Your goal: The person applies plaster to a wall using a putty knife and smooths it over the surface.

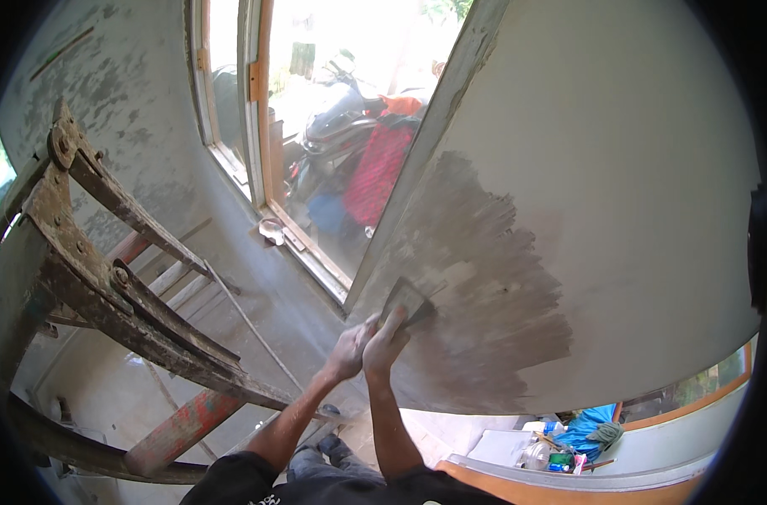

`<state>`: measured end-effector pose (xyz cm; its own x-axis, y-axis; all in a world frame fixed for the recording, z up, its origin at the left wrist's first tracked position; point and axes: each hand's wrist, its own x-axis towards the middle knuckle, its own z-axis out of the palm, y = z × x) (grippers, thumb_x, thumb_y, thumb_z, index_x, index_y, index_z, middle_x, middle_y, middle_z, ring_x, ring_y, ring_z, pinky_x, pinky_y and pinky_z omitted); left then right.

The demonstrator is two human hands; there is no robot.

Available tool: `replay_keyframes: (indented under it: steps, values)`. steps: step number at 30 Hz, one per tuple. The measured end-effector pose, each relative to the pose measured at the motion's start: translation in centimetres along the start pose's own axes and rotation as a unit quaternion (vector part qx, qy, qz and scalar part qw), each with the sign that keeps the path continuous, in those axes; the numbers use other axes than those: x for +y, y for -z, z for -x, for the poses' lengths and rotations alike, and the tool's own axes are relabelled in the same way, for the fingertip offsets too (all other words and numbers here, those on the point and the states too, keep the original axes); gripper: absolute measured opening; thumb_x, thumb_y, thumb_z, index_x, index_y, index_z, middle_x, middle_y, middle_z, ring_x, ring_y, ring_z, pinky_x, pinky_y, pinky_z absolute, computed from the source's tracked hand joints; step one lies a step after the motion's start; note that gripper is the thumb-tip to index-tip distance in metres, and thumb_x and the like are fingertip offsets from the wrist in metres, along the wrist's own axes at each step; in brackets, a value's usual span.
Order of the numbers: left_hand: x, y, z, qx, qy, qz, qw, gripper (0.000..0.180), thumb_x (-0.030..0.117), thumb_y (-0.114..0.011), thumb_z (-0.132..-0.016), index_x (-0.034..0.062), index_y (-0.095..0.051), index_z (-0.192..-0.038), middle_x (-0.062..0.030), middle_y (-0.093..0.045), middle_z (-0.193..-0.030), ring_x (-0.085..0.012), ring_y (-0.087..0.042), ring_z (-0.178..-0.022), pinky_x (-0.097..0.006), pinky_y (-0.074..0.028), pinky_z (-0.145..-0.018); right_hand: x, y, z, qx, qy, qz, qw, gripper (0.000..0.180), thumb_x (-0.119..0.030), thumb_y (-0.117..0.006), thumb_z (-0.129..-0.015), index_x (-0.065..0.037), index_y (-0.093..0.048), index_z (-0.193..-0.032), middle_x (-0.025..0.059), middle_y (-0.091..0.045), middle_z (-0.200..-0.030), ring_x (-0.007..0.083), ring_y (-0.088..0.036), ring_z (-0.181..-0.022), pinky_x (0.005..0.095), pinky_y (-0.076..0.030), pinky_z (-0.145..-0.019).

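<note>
A wide, flat-bladed putty knife [410, 301] lies against the wall [644, 168], close to the lower corner of the window frame. My right hand [384, 345] is closed around its handle, the thumb reaching up toward the blade. Pressed close beside it, my left hand [346, 352] is closed too, its fingertips at the handle end; the handle itself is hidden by the hands. Around the blade spreads a darker, damp-looking patch of grey-brown filler [493, 286] with ragged, streaky edges. The wall beyond it is smooth and pale.
A worn metal ladder [139, 311] with red rungs stands close on my left. Beside the wall, a window [333, 126] shows a parked motorbike [337, 126] and a red cloth. A small whitish object [271, 231] sits on the sill. Lower right, a blue bag [590, 433] lies among containers.
</note>
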<state>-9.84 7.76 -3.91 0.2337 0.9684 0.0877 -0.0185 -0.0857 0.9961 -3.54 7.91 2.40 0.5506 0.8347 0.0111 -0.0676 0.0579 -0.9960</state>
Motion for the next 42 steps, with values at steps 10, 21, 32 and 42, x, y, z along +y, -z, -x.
replay_keyframes:
  steps: [10, 21, 32, 42]
  values:
    - [0.5, -1.0, 2.1, -0.025, 0.04, 0.039, 0.998, 0.049, 0.034, -0.037, -0.097, -0.006, -0.046, -0.124, -0.0103, -0.061, -0.101, -0.0144, -0.052, -0.095, -0.028, -0.04, -0.088, 1.5, 1.2, 0.6, 0.017, -0.046, -0.026, 0.998, 0.057, -0.041, -0.037, -0.096, -0.001, -0.048, -0.057, 0.0018, -0.046, -0.048, 0.0106, -0.044, -0.042, 0.0259, -0.031, -0.04]
    - [0.7, -1.7, 2.3, -0.038, 0.049, 0.061, 0.996, 0.048, 0.032, -0.037, -0.097, -0.0059, -0.045, -0.124, -0.0099, -0.06, -0.103, -0.0133, -0.051, -0.095, -0.027, -0.04, -0.088, 0.8, 2.7, 1.1, 0.015, -0.041, -0.018, 0.999, 0.06, -0.041, -0.037, -0.096, 0.001, -0.05, -0.055, 0.0011, -0.045, -0.046, 0.01, -0.042, -0.041, 0.0266, -0.03, -0.04]
    - [1.5, -0.5, 0.3, -0.013, -0.033, 0.006, 0.999, 0.046, 0.034, -0.032, -0.098, -0.0054, -0.054, -0.095, -0.0113, -0.058, -0.093, -0.0142, -0.05, -0.087, -0.03, -0.043, -0.078, -0.4, 0.5, 0.2, 0.001, -0.003, -0.019, 1.0, 0.059, -0.037, -0.04, -0.095, 0.001, -0.055, -0.053, 0.001, -0.045, -0.044, 0.0103, -0.044, -0.041, 0.0281, -0.032, -0.04]
    - [-2.8, -0.5, 0.6, -0.104, -0.048, -0.028, 0.993, 0.04, 0.033, -0.032, -0.096, -0.0009, -0.053, -0.092, -0.0107, -0.056, -0.091, -0.0202, -0.048, -0.096, -0.034, -0.038, -0.088, 4.2, 2.4, 0.4, 0.01, -0.004, 0.046, 0.999, 0.058, -0.04, -0.037, -0.095, 0.002, -0.058, -0.06, 0.0048, -0.05, -0.047, 0.0158, -0.05, -0.045, 0.0312, -0.038, -0.047]
